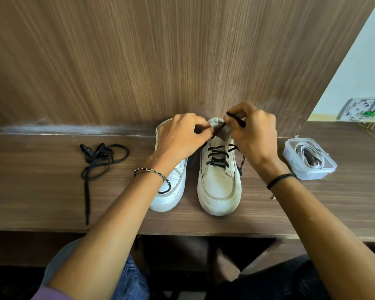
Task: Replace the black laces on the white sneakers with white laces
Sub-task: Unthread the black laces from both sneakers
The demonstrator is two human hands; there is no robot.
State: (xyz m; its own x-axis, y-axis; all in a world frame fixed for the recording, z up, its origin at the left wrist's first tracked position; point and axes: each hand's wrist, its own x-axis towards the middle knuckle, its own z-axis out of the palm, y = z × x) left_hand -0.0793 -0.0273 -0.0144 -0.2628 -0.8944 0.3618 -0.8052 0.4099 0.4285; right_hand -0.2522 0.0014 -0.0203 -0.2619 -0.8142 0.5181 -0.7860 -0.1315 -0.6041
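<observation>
One loose black flat lace (100, 163) lies on the brown wooden shelf (41, 191), and the left-hand white leather sneaker (171, 187) appears laceless. The left hand (180, 135), fingers curled, appears to pinch the tongue of the right-hand white leather sneaker (217, 187). The right hand (253, 135) pinches the freed end of the threaded black lace (219, 156), which still crosses the lower eyelets. The coiled white laces (312, 156) lie in the clear plastic tub (312, 175) at far right, so removal is judged well advanced and relacing not begun.
</observation>
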